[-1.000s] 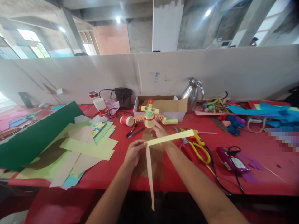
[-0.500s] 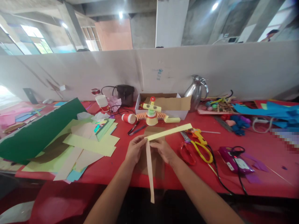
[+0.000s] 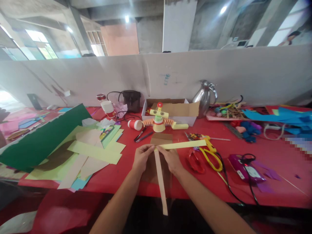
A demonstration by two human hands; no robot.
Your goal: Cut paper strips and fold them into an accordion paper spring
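Red tabletop (image 3: 268, 182) runs the full width of the view, crowded with craft supplies. A large dark green sheet (image 3: 41, 139) lies toward its left end, with a loose pile of pale yellow and tan papers (image 3: 95, 152) beside it. An open cardboard box (image 3: 175, 109) sits at the middle of the far edge. Just in front of the box stands a small paper figure (image 3: 159, 121) with pleated arms.

At the middle of the near edge, two paper strips meet at a right angle. The yellow strip (image 3: 185, 145) runs right across the tabletop toward yellow-handled scissors (image 3: 209, 159). The tan strip (image 3: 161, 185) runs back over the near edge and hangs free.

The left hand (image 3: 141, 159) and right hand (image 3: 172, 159) are close together. The fingertips of both are pinched on the corner where the strips overlap.

This looks like the joining of the two strip ends, perhaps the start of a pleat like the figure's arms. Any fold from here would call for one hand pinning the corner square while the other lifts a strip across it.
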